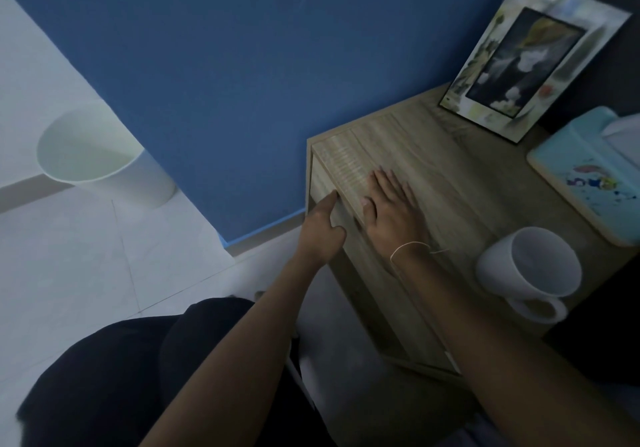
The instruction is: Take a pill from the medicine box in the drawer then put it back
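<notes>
Resting flat and open on the wooden nightstand (pixel 460 183), the right hand (pixel 391 211) steadies it. The left hand (pixel 320 230), holding nothing, points one finger at the closed drawer (pixel 320 183) front. The medicine box is hidden, presumably inside; next comes pulling the drawer open.

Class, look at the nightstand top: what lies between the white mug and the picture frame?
In the head view, nothing stands between the white mug and the picture frame: only bare wooden nightstand top. The right hand lies flat off to the left, the pale blue box to the right.

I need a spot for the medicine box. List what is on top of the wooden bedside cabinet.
On the wooden bedside cabinet: a white ceramic mug, a standing picture frame, a light-blue box and the flat right hand. The surface under these is hidden.
</notes>
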The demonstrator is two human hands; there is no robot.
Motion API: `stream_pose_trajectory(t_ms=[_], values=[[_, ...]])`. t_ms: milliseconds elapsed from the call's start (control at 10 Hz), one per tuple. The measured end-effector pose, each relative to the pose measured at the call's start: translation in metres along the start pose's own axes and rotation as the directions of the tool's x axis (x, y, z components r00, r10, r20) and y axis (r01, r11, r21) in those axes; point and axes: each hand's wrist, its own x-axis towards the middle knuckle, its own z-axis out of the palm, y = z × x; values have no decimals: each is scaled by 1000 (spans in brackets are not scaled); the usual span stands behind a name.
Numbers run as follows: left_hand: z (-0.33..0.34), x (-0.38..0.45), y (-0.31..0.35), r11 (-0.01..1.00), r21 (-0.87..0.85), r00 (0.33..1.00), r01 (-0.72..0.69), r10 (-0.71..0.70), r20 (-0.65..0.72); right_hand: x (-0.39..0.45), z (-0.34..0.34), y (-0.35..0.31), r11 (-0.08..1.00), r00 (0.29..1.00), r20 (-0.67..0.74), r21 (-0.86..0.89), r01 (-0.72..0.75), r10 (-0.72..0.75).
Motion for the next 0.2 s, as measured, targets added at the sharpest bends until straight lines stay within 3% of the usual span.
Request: stream_pose_trajectory(t_ms=[100,200], values=[[4,-3,5,981,190,996,-50,63,-66,0,-2,-1,1000,1000,-18,28,12,-12],[7,0,8,923,345,960,-173,236,-150,0,-3,0,998,997,-74,55,-25,29]])
